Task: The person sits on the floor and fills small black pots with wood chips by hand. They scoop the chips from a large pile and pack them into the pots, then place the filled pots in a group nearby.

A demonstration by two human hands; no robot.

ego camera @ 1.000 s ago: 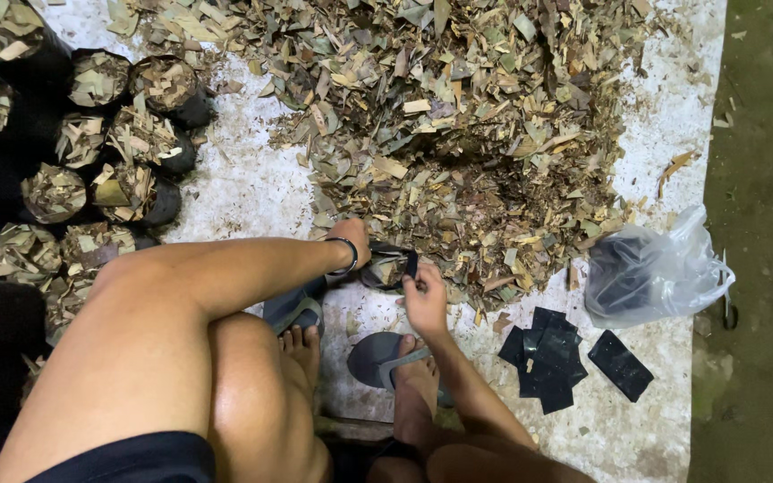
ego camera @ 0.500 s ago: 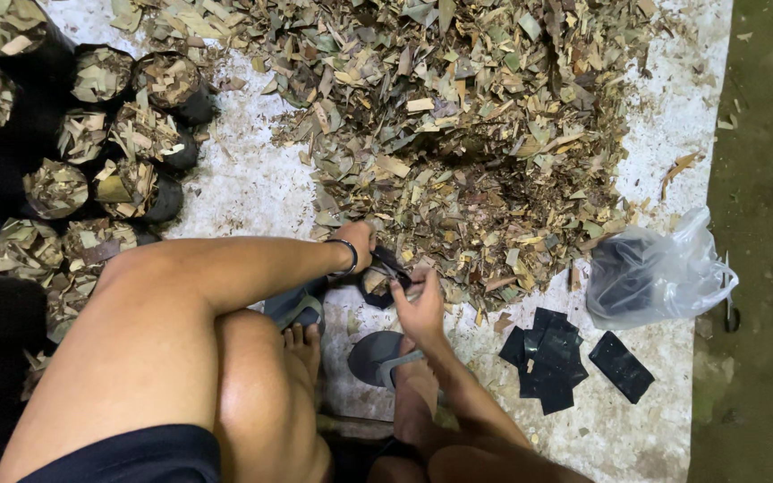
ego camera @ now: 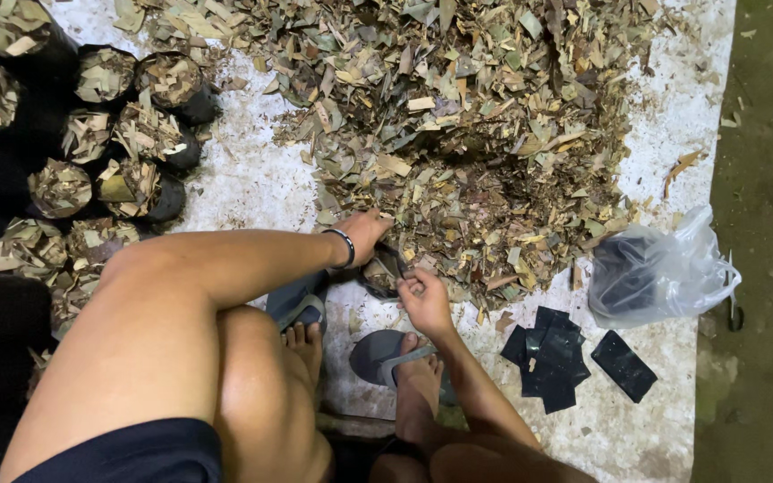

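Left hand point(ego camera: 364, 234) grips small black bag point(ego camera: 381, 271) rim at leaf pile point(ego camera: 476, 143) edge; right hand point(ego camera: 422, 295) pinches leaf scraps. Risk: floppy bag tips, scraps spill.

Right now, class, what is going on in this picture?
A person squats on a pale sheet beside a big heap of dry chopped leaves. The left hand and right hand together hold a small black bag open at the heap's edge, with leaf bits already inside. Filled black bags stand in rows to the left. Flat empty black bags and a clear plastic bag lie to the right.
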